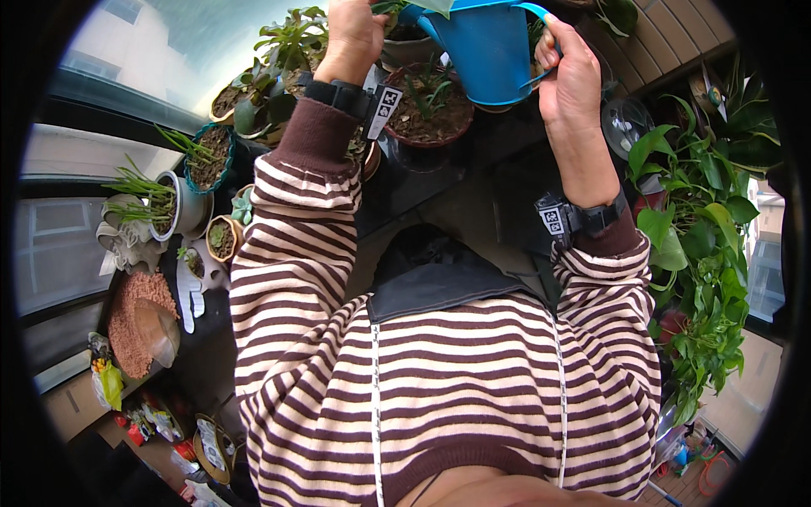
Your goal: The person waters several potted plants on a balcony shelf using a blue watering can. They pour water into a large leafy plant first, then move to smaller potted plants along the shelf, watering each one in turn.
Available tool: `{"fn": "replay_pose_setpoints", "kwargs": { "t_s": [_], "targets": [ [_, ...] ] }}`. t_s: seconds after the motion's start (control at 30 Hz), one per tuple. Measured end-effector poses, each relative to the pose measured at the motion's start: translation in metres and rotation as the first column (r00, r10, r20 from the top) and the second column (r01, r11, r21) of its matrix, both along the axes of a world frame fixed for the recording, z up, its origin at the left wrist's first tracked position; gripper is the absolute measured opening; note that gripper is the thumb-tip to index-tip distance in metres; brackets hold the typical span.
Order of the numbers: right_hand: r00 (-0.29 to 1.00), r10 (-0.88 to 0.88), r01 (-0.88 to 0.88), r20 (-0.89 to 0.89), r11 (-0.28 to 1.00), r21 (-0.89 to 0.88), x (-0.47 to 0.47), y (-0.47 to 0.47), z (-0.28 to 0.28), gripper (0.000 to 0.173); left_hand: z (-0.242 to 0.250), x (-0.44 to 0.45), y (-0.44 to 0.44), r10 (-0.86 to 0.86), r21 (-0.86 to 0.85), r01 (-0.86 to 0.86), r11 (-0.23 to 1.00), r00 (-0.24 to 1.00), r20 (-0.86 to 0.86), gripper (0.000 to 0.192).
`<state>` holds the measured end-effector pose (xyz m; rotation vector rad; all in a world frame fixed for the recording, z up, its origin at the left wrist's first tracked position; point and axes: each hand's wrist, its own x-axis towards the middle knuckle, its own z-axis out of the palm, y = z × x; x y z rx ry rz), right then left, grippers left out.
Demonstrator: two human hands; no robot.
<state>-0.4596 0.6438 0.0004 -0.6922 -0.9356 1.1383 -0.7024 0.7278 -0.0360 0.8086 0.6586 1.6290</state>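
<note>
A blue watering can (pixel 491 54) is at the top of the view, its handle in my right hand (pixel 567 70). The can hides part of the pots behind it. My left hand (pixel 355 32) is raised among the plants left of the can, its fingers bent near some leaves; the top edge cuts it off, so whether it holds anything cannot be told. Below and between my hands is a round reddish pot (pixel 437 136) of soil with a small narrow-leaved plant (pixel 431 92).
Potted succulents (pixel 218 237) and a white pot of cut green shoots (pixel 184 206) line the window side at left. A tray of reddish pellets (pixel 133 317) lies lower left. Trailing green vines (pixel 703 253) hang close beside my right arm.
</note>
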Motion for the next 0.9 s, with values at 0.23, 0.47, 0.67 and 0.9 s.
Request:
{"fn": "replay_pose_setpoints", "kwargs": {
  "t_s": [0.23, 0.47, 0.67, 0.9],
  "targets": [
    [0.996, 0.001, -0.008, -0.085, 0.997, -0.080, 0.001, -0.004, -0.002, 0.028, -0.003, -0.002, -0.005, -0.002, 0.054, 0.001, 0.999, 1.000, 0.030, 0.019],
    [0.999, 0.000, -0.002, -0.044, 0.999, -0.042, -0.001, -0.005, 0.001, 0.026, -0.008, -0.004, -0.005, 0.021, 0.013, -0.022, 1.000, 0.999, 0.046, 0.017],
    [1.000, 0.007, -0.007, 0.000, 1.000, -0.010, 0.001, -0.001, 0.002, 0.025, -0.008, -0.003, -0.011, 0.018, 0.046, -0.019, 0.999, 0.999, 0.033, 0.021],
    [1.000, 0.015, -0.015, 0.020, 1.000, -0.007, -0.005, 0.002, 0.000, 0.024, -0.003, 0.000, -0.017, 0.001, 0.059, -0.002, 0.998, 1.000, 0.019, 0.028]
  ]
}}
